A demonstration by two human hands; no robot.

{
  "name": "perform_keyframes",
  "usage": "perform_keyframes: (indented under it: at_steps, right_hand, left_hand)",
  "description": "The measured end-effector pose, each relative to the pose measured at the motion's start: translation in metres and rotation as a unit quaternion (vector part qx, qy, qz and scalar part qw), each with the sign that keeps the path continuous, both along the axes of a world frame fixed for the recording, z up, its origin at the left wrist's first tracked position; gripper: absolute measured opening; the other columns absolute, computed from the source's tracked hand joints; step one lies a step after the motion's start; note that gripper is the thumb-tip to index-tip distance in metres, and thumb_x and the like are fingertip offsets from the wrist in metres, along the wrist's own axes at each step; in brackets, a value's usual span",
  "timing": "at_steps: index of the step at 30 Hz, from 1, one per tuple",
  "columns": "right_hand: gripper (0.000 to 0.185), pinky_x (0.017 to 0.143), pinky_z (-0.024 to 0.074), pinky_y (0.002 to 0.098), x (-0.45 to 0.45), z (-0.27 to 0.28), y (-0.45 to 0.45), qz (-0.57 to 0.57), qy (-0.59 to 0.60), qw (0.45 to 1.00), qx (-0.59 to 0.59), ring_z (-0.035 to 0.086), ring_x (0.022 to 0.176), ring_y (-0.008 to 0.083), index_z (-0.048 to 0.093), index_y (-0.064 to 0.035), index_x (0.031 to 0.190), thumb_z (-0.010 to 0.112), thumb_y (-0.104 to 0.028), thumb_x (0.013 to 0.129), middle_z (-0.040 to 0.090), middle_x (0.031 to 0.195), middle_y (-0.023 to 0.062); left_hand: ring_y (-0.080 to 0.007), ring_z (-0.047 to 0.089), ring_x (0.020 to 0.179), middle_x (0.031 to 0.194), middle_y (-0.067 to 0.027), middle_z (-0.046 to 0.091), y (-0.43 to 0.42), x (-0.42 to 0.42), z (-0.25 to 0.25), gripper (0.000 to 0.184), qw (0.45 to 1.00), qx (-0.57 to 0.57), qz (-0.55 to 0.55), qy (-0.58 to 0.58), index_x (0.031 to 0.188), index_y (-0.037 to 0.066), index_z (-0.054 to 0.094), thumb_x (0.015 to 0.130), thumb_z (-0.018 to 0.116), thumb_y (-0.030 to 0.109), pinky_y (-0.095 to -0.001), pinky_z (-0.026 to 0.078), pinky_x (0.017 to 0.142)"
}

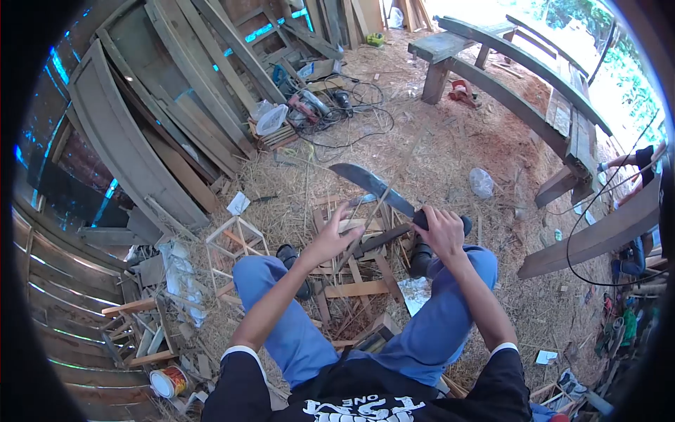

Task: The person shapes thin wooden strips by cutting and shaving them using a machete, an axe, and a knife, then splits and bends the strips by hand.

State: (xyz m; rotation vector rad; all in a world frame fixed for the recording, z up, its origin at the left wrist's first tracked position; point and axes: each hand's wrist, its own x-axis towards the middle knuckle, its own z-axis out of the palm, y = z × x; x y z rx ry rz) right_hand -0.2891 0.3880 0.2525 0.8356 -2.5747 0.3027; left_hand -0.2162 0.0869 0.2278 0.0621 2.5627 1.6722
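In the head view, your right hand [443,231] is closed around the dark handle of a large knife [362,181], in front of your right knee. Its wide blade points up and to the left, and it crosses a thin wooden strip [380,204] that stands slanted between your hands. Your left hand [330,240] is half open, with the fingers apart, just beside this strip; I cannot tell if the thumb touches it.

Below the knife, wood scraps [356,289] lie crowded between your shoes, and a white paper [415,294] lies near the right one. By your left leg there is a small wooden frame [239,235]. Farther ahead, power tools [309,105] with tangled cables are on the floor, near the boards leaning on the wall. A clear plastic bag [481,183] lies ahead to the right, before a long wooden bench [439,48]. At the right edge, another person's arm shows, partly cut off, behind a curved beam [590,239].
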Motion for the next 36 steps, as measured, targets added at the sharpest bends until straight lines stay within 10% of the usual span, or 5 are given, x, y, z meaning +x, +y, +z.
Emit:
perform_keyframes:
  at_steps: [7,17,24,36]
  right_hand:
    - [0.042,0.07,0.0496,0.0427,0.004,-0.028,-0.014,-0.003,-0.102,0.986,-0.133,0.068,0.079,0.0326,0.053,-0.0079,0.098,0.082,-0.024,0.072,0.066,0.08,0.012]
    - [0.042,0.068,0.051,0.0402,-0.002,-0.023,-0.031,0.018,-0.278,0.931,-0.236,0.067,0.073,0.0304,0.055,-0.0053,0.099,0.083,-0.025,0.075,0.066,0.077,0.0135]
    - [0.044,0.068,0.0484,0.0306,-0.008,-0.028,-0.037,0.158,-0.492,0.793,-0.322,0.059,0.075,0.0125,0.062,0.0005,0.107,0.081,-0.027,0.079,0.065,0.081,0.0063]
    - [0.042,0.069,0.0551,0.0411,-0.006,-0.031,-0.055,-0.056,-0.411,0.885,-0.21,0.071,0.068,0.0294,0.074,-0.0023,0.104,0.072,-0.037,0.081,0.07,0.072,0.0167]
  left_hand:
    - [-0.0099,0.06,0.097,0.108,-0.0038,0.063,0.018,0.028,-0.012,0.046,0.991,0.087,-0.078,-0.062,0.117,0.004,0.056,0.093,0.073,0.039,-0.0284,0.049,0.086]
    - [-0.0116,0.07,0.066,0.077,-0.0075,0.071,0.029,0.022,-0.018,0.033,0.932,0.304,-0.134,-0.148,0.115,0.002,0.062,0.104,0.058,0.033,-0.0261,0.051,0.059]
    - [-0.0083,0.051,0.046,0.06,-0.0007,0.056,0.008,0.023,0.019,0.039,0.939,0.235,-0.149,-0.204,0.122,0.002,0.059,0.106,0.054,0.037,-0.0243,0.042,0.048]
    - [-0.0054,0.023,0.04,0.059,0.0071,0.028,0.018,0.015,-0.009,0.037,0.8,0.492,-0.11,-0.326,0.089,0.014,0.041,0.11,0.038,0.045,-0.0237,0.023,0.038]
